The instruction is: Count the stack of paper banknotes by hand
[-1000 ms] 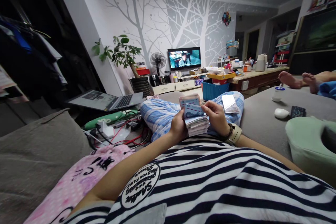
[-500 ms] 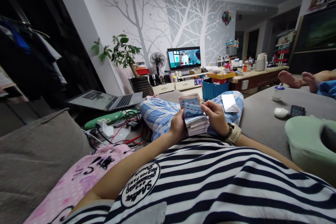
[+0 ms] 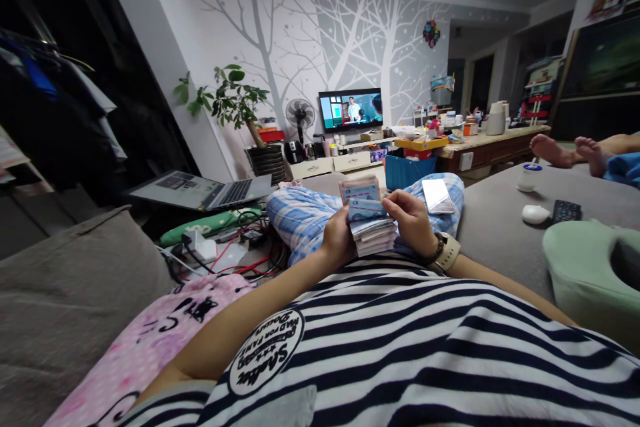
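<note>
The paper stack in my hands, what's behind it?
Blue-checked fabric shows to either side, past your left hand and right hand. Whatever the paper stack and your hands cover can't be seen.

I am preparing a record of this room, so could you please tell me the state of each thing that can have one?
Left hand: closed on the paper slips
Right hand: pinching a slip's edge
Paper slips: stacked, held in both hands
Laptop: open, switched on
Television: on
Fan: upright; spinning or not, unclear
Drawers: shut
Phone: lying down; lit or reflecting, unclear
</note>
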`<move>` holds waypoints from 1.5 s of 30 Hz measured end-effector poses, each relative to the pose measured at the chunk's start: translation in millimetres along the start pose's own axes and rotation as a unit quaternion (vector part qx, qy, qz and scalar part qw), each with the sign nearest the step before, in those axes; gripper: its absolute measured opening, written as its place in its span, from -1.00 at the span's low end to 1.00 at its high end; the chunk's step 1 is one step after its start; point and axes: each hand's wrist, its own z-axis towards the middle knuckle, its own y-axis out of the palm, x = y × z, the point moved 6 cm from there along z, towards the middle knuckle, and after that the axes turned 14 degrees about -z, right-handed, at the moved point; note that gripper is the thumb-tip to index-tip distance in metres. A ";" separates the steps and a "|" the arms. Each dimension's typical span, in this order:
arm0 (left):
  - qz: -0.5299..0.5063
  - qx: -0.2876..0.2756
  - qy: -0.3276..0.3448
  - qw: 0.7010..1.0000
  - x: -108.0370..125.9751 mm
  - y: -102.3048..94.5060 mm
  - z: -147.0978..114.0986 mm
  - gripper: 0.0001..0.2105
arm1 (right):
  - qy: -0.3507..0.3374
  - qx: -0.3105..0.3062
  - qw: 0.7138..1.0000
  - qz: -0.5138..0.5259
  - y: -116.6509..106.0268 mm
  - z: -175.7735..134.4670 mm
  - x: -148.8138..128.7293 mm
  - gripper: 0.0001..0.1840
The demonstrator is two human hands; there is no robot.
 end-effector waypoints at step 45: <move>-0.009 0.000 -0.001 1.000 -7.6 -18.7 8.7 -0.75 | 0.050 -0.011 0.998 -0.036 4.7 1.6 17.9 -0.55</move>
